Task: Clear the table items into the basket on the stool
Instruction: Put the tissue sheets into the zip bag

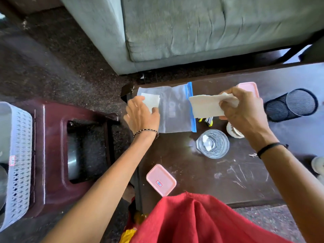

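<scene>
Head view: the right grip [245, 109] is closed on a white folded tissue [205, 106], pinched at its 3 o'clock end and held flat just above the worktop [201, 176]. A black band circles that wrist. The left grip [142, 114] lies on the 9 o'clock end of a clear zip-lock bag [175, 109] with a blue seal. Its thumb and fingers touch a small white square [151, 100], but I cannot tell whether they pinch it or only rest on it, nor whether the square is inside the bag or on top. A beaded bracelet sits on that wrist.

Under the tissue, at its 6 o'clock edge, small yellow-and-black items [208, 120] peek out, too hidden to name. At 12 o'clock of the right grip a pink container [249, 86] shows partly behind the fingers. At 3 o'clock a black mesh pen holder [291, 105] lies on its side. At 7 o'clock stands an empty drinking glass [213, 143], with a white round thing [233, 131] just beside it, mostly covered by the wrist. A pink lid [161, 179] lies near the worktop's 7 o'clock corner, well apart from the bag.

Off the worktop at 9 o'clock is a maroon plastic stool [52, 155]. The white lattice basket [19, 155] is at the far 9 o'clock edge, overlapping the stool's side. A grey sofa [192, 32] fills 12 o'clock.
</scene>
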